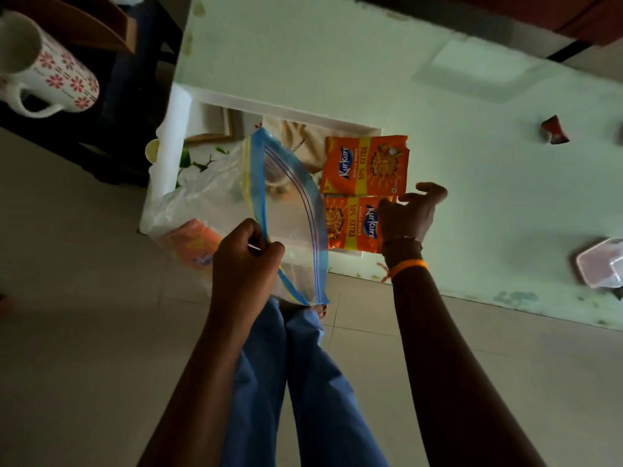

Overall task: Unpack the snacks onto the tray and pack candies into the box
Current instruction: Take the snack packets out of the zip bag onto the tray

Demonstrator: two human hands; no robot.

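Head view: left hand (247, 261) pinches zip bag (290, 214) mouth agape; right hand (409, 214), fingers spread, sets second packet (354, 224) on tray (269, 109).

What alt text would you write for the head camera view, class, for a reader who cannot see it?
A person's left hand holds open a clear blue-edged zip bag while the right hand rests on the nearer of two orange snack packets on a white tray. A clear lidded plastic box sits far right on the pale table.
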